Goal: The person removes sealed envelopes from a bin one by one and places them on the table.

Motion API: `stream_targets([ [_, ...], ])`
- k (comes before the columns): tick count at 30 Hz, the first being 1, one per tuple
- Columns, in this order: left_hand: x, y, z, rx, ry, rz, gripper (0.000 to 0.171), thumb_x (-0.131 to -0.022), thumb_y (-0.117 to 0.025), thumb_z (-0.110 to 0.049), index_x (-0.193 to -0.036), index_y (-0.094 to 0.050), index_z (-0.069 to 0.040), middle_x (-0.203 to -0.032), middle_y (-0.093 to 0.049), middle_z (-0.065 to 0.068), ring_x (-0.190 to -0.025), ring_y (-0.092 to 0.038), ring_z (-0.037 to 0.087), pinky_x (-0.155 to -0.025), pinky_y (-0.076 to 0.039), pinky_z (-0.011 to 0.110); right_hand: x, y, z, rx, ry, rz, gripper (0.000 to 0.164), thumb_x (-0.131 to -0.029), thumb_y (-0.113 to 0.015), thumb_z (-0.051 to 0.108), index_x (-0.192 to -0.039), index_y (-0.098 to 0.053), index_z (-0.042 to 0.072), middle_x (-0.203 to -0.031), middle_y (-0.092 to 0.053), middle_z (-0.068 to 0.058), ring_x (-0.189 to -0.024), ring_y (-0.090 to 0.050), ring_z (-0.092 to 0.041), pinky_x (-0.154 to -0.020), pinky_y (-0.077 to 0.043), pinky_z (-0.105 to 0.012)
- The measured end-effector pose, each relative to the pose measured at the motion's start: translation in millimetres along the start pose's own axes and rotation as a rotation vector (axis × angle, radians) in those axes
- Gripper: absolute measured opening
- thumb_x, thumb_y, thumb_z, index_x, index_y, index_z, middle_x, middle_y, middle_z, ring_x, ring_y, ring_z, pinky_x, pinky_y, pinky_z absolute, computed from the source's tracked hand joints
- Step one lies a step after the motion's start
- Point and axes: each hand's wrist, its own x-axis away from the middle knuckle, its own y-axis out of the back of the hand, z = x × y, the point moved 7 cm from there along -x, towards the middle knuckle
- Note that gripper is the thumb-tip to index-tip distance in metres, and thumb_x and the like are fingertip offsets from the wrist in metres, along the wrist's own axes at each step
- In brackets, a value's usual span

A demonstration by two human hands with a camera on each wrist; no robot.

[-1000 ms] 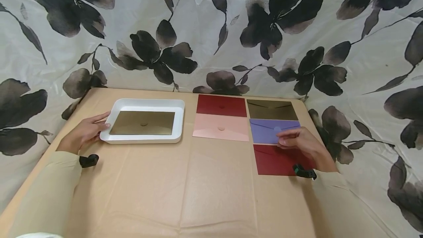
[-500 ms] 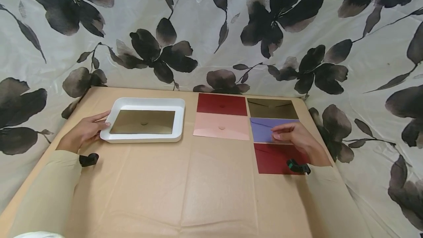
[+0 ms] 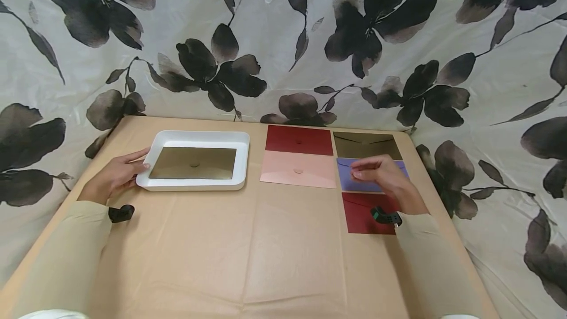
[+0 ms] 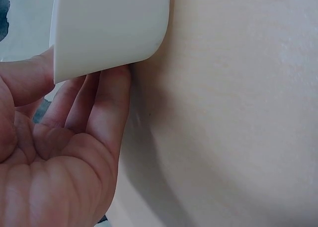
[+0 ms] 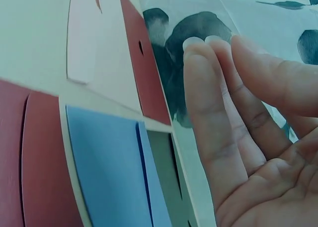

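Note:
My left hand grips the left end of a white tray. In the left wrist view, its thumb lies at the rim and the fingers go under the tray wall. A gold envelope lies in the tray with its round flap tab showing. Over a blue-purple envelope hovers my right hand, partly covering it. Its fingers are loosely bent, with thumb and fingertips close together and nothing between them in the right wrist view. A dark red envelope lies below it, partly hidden by the wrist.
Behind the blue-purple envelope lies another gold envelope. To its left are a red envelope and a pink envelope, edge to edge. All rest on a beige-covered table against a floral curtain.
The right hand has moved left and slightly up over the blue-purple envelope, uncovering that envelope's right part. The left hand and the tray stay put.

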Motion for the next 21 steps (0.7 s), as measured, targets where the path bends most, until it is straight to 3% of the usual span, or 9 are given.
stream_targets([
  [3,-1.1,-2.0,-1.6,0.003,-0.002,0.01,0.072,-0.11,-0.052,-0.025,-0.166,-0.007,-0.02,-0.171,-0.01,0.025,-0.091,-0.053,-0.017,-0.082,-0.056,0.018,-5,-3,3,-0.006,0.008,0.002,0.03,-0.093,-0.069,-0.008,-0.124,-0.07,-0.012,-0.092,-0.081,0.004,-0.086,-0.079,-0.014,-0.083,-0.063,-0.028],
  [10,-2.1,-2.6,-2.9,-0.008,-0.003,0.008,0.072,-0.11,-0.053,-0.026,-0.166,-0.008,-0.018,-0.171,-0.012,0.026,-0.09,-0.054,-0.016,-0.081,-0.057,0.019,-13,-13,9,-0.056,0.046,0.021,0.028,-0.092,-0.069,-0.011,-0.12,-0.072,-0.01,-0.093,-0.081,0.001,-0.086,-0.079,-0.015,-0.082,-0.063,-0.029],
  [17,-5.1,-2.8,-4.1,-0.019,-0.004,-0.001,0.072,-0.11,-0.053,-0.027,-0.166,-0.008,-0.02,-0.17,-0.019,0.029,-0.091,-0.055,-0.012,-0.081,-0.057,0.02,-20,-25,19,-0.059,0.049,0.022,0.038,-0.092,-0.069,-0.011,-0.128,-0.06,-0.022,-0.097,-0.082,-0.002,-0.088,-0.08,-0.018,-0.083,-0.063,-0.031],
  [21,-6.3,-2.6,-3.6,-0.018,0.001,0.001,0.072,-0.11,-0.052,-0.027,-0.166,-0.007,-0.02,-0.172,-0.016,0.026,-0.094,-0.054,-0.012,-0.082,-0.057,0.02,-25,-34,24,-0.039,0.038,0.025,0.041,-0.093,-0.069,-0.009,-0.13,-0.058,-0.023,-0.096,-0.082,0.001,-0.088,-0.08,-0.015,-0.083,-0.063,-0.031],
])
